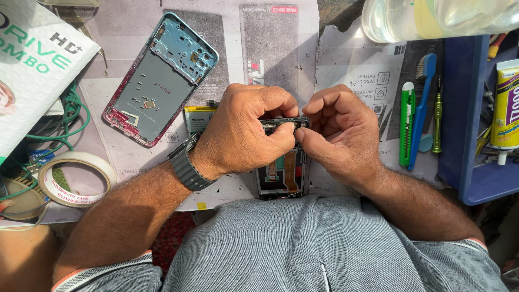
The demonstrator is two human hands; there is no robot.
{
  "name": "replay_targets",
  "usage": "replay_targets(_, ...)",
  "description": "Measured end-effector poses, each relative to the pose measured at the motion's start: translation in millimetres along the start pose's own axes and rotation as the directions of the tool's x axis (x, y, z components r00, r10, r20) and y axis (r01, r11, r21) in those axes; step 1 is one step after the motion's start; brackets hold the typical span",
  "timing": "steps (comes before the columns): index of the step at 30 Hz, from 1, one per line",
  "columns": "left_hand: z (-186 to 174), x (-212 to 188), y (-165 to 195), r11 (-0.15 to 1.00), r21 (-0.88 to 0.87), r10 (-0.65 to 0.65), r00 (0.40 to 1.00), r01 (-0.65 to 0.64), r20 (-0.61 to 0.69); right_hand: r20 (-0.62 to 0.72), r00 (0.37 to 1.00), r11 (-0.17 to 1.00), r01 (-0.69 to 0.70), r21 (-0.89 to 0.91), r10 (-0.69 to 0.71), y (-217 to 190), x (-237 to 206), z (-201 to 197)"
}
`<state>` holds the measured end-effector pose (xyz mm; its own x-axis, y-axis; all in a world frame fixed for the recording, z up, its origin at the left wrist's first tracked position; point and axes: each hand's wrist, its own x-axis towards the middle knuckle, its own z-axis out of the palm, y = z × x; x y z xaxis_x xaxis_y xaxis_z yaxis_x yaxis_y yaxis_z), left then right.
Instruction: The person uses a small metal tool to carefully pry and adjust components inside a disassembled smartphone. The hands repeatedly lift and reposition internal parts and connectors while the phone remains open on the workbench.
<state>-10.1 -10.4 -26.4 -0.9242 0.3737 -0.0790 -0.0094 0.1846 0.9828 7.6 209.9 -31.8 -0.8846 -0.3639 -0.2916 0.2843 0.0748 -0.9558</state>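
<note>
Black opened phone lies lengthwise toward the person; left hand and right hand pinch its far top edge, meeting there.

Phone frame: teal top, pink rim, grey inside. Cutter green; toothbrush blue. Tray blue. Tube yellow. Tape roll cream, red print. Watch strap grey.

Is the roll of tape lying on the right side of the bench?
No, the roll of tape lies at the left, beside the left hand forearm.
</note>
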Motion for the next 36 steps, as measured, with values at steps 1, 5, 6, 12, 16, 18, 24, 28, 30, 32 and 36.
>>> replay_targets(1, 0.0, -0.2, -0.6, 1.000, -0.001, 0.008, 1.000, -0.008, -0.005, -0.002, 1.000, 1.000, -0.012, -0.002, 0.012, 0.0, -0.3, 0.0)
replay_targets(5, -1.0, -0.3, -3.3, 1.000, -0.009, 0.025, 1.000, -0.025, 0.002, 0.007, 1.000, 1.000, -0.018, -0.010, 0.018, 0.3, -1.1, 0.2)
replay_targets(6, -1.0, 0.0, -3.8, 1.000, -0.009, 0.027, 1.000, -0.027, 0.003, 0.008, 1.000, 1.000, -0.018, -0.001, 0.018, 0.4, -1.0, 0.4)
replay_targets(12, -1.4, 1.2, -2.2, 1.000, -0.024, 0.008, 1.000, -0.007, 0.021, 0.009, 1.000, 1.000, -0.021, 0.017, 0.021, -0.9, -1.8, 0.9)
replay_targets(16, -1.4, 1.2, -1.3, 1.000, -0.014, -0.007, 1.000, 0.007, 0.027, 0.010, 1.000, 1.000, -0.011, 0.025, 0.011, -0.3, -2.3, 0.5)
replay_targets(18, -1.0, 0.9, -0.7, 1.000, -0.019, 0.010, 1.000, -0.010, 0.016, 0.013, 1.000, 1.000, -0.005, 0.015, 0.005, 0.3, -2.0, 0.3)
replay_targets(24, -0.3, 1.2, 0.0, 1.000, -0.025, 0.019, 1.000, -0.019, 0.008, 0.024, 1.000, 1.000, 0.010, 0.001, -0.010, 1.0, -1.4, -0.1)
replay_targets(28, -0.6, 1.0, 0.2, 1.000, -0.021, 0.008, 1.000, -0.008, 0.006, 0.030, 1.000, 1.000, 0.007, -0.004, -0.006, 0.6, -1.1, -0.4)
replay_targets(30, -0.3, 1.2, 0.1, 1.000, -0.017, 0.014, 1.000, -0.014, 0.002, 0.033, 0.999, 1.000, 0.003, 0.001, -0.003, 0.2, -1.1, -0.5)
replay_targets(32, 0.3, 0.9, 0.3, 1.000, -0.015, 0.021, 1.000, -0.021, -0.002, 0.037, 0.999, 1.000, -0.001, 0.012, 0.000, -0.4, -1.9, -0.6)
replay_targets(36, -0.7, 0.3, 0.3, 1.000, -0.008, 0.024, 1.000, -0.024, -0.008, 0.040, 0.999, 1.000, 0.010, 0.005, -0.010, -0.9, -1.5, -0.2)
